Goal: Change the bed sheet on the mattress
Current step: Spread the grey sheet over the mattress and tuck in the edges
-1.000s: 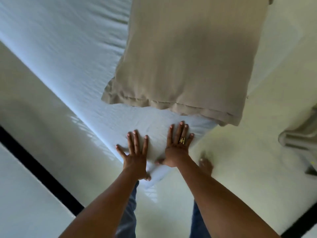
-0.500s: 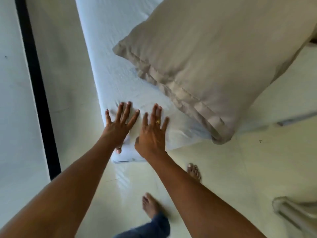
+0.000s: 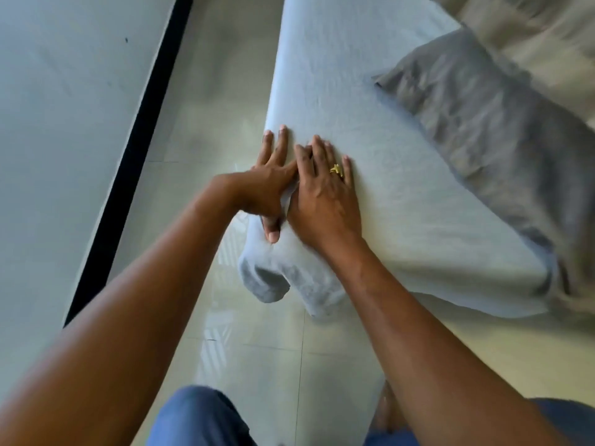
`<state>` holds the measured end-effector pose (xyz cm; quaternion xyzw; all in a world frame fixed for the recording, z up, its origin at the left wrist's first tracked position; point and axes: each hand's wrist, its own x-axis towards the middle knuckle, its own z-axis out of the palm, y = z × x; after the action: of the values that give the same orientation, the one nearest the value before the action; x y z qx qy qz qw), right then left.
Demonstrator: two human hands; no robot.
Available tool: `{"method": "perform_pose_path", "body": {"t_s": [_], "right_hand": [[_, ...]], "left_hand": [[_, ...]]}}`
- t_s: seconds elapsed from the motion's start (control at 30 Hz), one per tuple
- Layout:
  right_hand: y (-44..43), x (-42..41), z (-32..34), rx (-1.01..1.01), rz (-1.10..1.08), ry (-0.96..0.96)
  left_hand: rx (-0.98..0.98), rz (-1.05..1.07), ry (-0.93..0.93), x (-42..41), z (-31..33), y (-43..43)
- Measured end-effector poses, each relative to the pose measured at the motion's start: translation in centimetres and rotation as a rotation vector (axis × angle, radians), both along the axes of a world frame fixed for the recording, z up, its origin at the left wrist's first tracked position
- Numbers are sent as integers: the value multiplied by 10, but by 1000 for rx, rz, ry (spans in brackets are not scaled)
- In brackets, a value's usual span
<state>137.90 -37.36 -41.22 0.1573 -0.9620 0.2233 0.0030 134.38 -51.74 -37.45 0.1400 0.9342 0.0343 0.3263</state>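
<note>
Head view: the left hand (image 3: 270, 185) is laid flat at the mattress (image 3: 306, 284) corner, thumb pressed into a fold; the right hand (image 3: 325, 197) is spread flat just beside it (neither grip is closed). The bed sheet (image 3: 418, 220), stretched over the mattress, is judged soft, light, best pinched at its slack corner.

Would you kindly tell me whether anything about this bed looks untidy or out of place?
Yes: the sheet corner hangs loose and bunched just below the left hand and right hand, not tucked in.
</note>
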Motion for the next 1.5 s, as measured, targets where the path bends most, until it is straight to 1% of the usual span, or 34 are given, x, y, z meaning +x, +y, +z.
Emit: {"method": "perform_pose_path", "body": {"t_s": [0.13, 0.37, 0.4, 0.47, 0.57, 0.6, 0.67, 0.7, 0.83, 0.9, 0.97, 1.03, 1.07, 1.13, 1.17, 1.2, 1.23, 1.27, 1.3, 1.33, 1.43, 1.5], "right_hand": [[2, 0, -11, -13, 25, 39], [6, -2, -23, -52, 21, 166], [8, 4, -20, -50, 28, 162], [11, 17, -16, -45, 35, 170], [16, 40, -12, -44, 42, 222], [18, 45, -14, -47, 39, 236], [20, 48, -18, -28, 44, 258], [19, 49, -19, -22, 43, 256], [14, 51, -15, 5, 15, 258], [14, 49, -16, 4, 29, 272], [15, 49, -17, 16, 43, 278], [15, 49, -16, 10, 46, 278], [15, 50, -14, -26, 45, 259], [14, 60, -10, -200, 26, 259], [14, 70, -9, -282, 12, 331], [13, 84, -10, -321, -2, 443], [12, 100, -13, -323, -7, 552], [12, 117, -19, -308, 12, 613], [10, 132, -25, -274, 51, 608], [7, 145, -34, -204, 89, 545], [4, 163, -67, 118, 143, 226], [7, 172, -82, 196, 171, 75]], "left_hand": [[207, 127, -13, 9, -2, -14], [449, 200, 91, 29, -10, -24], [518, 255, 110, 39, -9, -24], [678, 375, 213, 60, -15, -26], [861, 524, 504, 106, -41, -33], [943, 607, 569, 123, -54, -33], [1120, 805, 583, 157, -79, -30], [1155, 866, 572, 174, -92, -26], [1168, 966, 582, 220, -136, -20], [1235, 1022, 517, 226, -148, -26], [1306, 1036, 431, 234, -151, -36], [1351, 1050, 386, 238, -149, -50], [1356, 1052, 378, 238, -149, -58], [1331, 1026, 379, 234, -148, -69], [1323, 1010, 386, 230, -148, -72], [1319, 992, 393, 227, -148, -73], [1316, 964, 398, 226, -147, -73], [1326, 932, 402, 225, -146, -70], [1331, 905, 407, 225, -144, -67], [1319, 881, 418, 224, -145, -63], [1186, 833, 465, 219, -153, -52], [1161, 828, 460, 218, -161, -52]]}}
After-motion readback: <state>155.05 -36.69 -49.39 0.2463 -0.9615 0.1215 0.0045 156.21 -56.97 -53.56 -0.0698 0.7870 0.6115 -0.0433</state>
